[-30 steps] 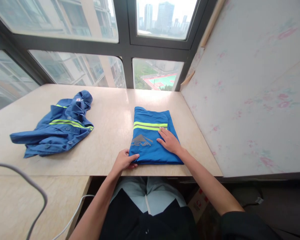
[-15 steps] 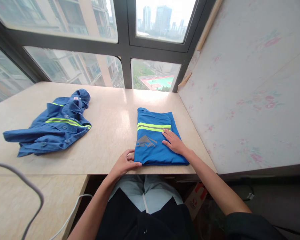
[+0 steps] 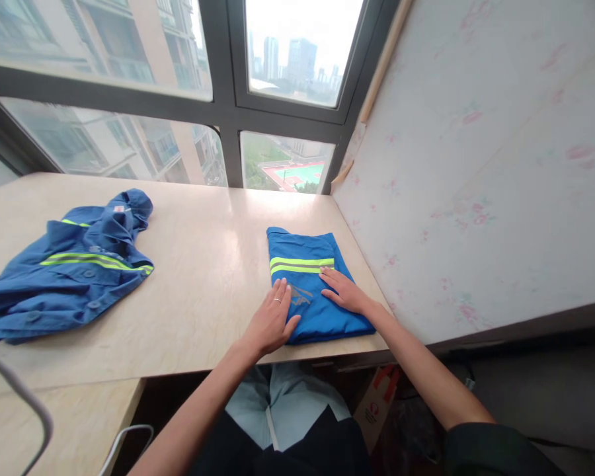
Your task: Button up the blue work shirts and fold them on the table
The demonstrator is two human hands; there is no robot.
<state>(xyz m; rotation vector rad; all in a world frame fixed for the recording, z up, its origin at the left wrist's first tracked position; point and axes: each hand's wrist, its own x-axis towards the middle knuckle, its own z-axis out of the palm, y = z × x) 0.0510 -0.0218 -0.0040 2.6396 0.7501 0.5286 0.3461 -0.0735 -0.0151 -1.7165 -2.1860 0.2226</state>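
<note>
A folded blue work shirt (image 3: 307, 274) with yellow reflective stripes and a grey logo lies on the wooden table (image 3: 213, 264) near its front right corner. My left hand (image 3: 274, 318) lies flat on the shirt's near left edge, fingers stretched out, a ring on one finger. My right hand (image 3: 344, 291) rests flat on the shirt's right half, fingers spread and pointing left. Neither hand grips anything.
A second blue work shirt (image 3: 69, 264) lies crumpled and unfolded at the table's left. A papered wall panel (image 3: 476, 165) borders the table on the right, windows (image 3: 287, 59) behind. A lower table section (image 3: 54, 423) with a white cable (image 3: 24, 403) sits at the near left.
My left hand let go of the shirt's near left corner and now lies flat on top of it. The camera view shifted right and slightly up; my right hand stayed on the shirt.
</note>
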